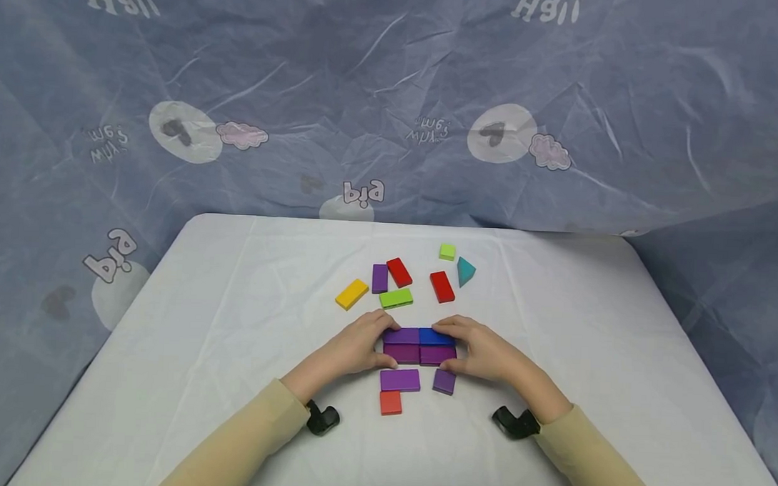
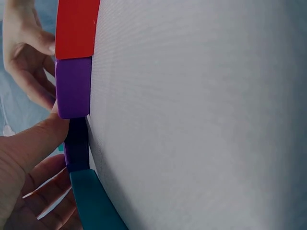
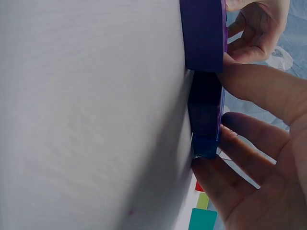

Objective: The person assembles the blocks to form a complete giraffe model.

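Observation:
My left hand (image 1: 360,346) holds the left end of a four-sided group of flat blocks, thumb at the near edge and fingers at the far edge. Its end has a purple block (image 1: 401,336) at the back and a magenta-purple block (image 1: 401,353) in front. At the other end my right hand (image 1: 484,352) spans a blue block (image 1: 434,337) and another magenta-purple block (image 1: 436,355) in the same way. In the right wrist view, the right thumb (image 3: 261,88) lies near a dark purple block (image 3: 204,36); the fingers are beside the blue end.
Nearer the body lie a purple block (image 1: 400,380), a small dark purple block (image 1: 444,381) and a red-orange block (image 1: 390,402). Beyond the hands are yellow (image 1: 351,294), green (image 1: 396,298), purple (image 1: 379,278) and red blocks (image 1: 442,287), plus a teal triangular block (image 1: 465,271).

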`<state>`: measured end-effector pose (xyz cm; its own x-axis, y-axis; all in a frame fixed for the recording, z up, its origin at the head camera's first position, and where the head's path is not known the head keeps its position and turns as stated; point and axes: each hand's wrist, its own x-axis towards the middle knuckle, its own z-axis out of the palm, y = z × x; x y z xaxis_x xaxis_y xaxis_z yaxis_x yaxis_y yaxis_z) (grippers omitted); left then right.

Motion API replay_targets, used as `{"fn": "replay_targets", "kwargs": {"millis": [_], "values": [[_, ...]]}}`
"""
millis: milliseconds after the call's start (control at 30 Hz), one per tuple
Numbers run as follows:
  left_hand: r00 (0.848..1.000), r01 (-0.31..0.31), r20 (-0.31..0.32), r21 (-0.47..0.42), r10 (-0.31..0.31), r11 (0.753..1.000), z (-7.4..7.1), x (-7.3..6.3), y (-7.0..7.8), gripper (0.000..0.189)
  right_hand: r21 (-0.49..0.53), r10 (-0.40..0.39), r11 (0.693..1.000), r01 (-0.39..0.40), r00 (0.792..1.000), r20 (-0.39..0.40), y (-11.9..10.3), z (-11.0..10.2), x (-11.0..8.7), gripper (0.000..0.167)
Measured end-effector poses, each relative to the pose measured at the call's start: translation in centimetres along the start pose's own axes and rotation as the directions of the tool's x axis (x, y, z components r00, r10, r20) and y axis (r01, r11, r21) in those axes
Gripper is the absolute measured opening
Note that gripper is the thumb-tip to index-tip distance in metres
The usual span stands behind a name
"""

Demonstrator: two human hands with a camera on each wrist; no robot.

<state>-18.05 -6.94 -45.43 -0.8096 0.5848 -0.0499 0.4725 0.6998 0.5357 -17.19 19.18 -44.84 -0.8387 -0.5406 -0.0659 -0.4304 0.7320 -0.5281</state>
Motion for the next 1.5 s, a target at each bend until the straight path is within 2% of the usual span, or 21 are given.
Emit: {"fn": "replay_targets", "kwargs": {"millis": [367,500,633,767,867,933,1033,1133,1200,1267,1500], "values": [[0.999,0.028,0.02,-0.037,-0.028,0.999,0.0,0.1,-0.5,0.058,0.009,0.005,1.0,-0.005,1.0,-0.007,0.4,0.4,-0.3,0.058],[0.998,0.048,0.052,-0.105,-0.043,0.993,-0.2,0.4,-1.0,0.056,0.016,0.018,1.0,-0.018,1.0,-0.01,0.5,0.4,-0.3,0.059],[0.996,0.074,0.065,-0.212,-0.061,0.975,-0.7,0.3,-1.6,0.046,0.022,0.031,0.999,-0.031,0.999,-0.014,0.7,0.4,-0.4,0.059],[0.994,0.105,0.033,-0.311,-0.1,0.944,-1.4,-0.4,-2.4,0.037,0.027,0.032,0.999,-0.031,0.999,-0.017,0.8,0.5,-0.4,0.059],[0.994,0.109,0.012,-0.34,-0.112,0.934,-2.0,-1.3,-3.0,0.034,0.028,0.02,0.999,-0.02,1.0,-0.021,0.9,0.5,-0.4,0.059],[0.992,0.123,0.034,-0.327,-0.118,0.937,-2.5,-2.0,-3.4,0.035,0.033,0.013,0.999,-0.013,1.0,-0.024,0.9,0.5,-0.4,0.059],[0.987,0.142,0.118,-0.279,-0.113,0.95,-3.1,-3.0,-3.9,0.043,0.037,0.007,0.999,-0.006,1.0,-0.021,0.9,0.5,-0.4,0.059],[0.969,0.175,0.211,-0.218,-0.129,0.96,-3.4,-3.8,-3.9,0.055,0.049,0.022,0.999,-0.021,1.0,-0.012,0.8,0.4,-0.4,0.06],[0.959,0.193,0.245,-0.192,-0.144,0.962,-3.5,-4.1,-3.7,0.06,0.05,0.026,0.998,-0.026,1.0,-0.007,0.8,0.4,-0.4,0.06],[0.956,0.193,0.253,-0.174,-0.145,0.966,-3.4,-4.4,-3.4,0.064,0.055,0.034,0.998,-0.033,0.999,-0.004,0.8,0.4,-0.4,0.06],[0.976,0.105,0.202,-0.117,-0.08,0.988,-2.6,-4.9,-2.2,0.058,0.053,0.013,0.998,-0.013,1.0,-0.004,1.1,0.4,-0.4,0.06]]}}
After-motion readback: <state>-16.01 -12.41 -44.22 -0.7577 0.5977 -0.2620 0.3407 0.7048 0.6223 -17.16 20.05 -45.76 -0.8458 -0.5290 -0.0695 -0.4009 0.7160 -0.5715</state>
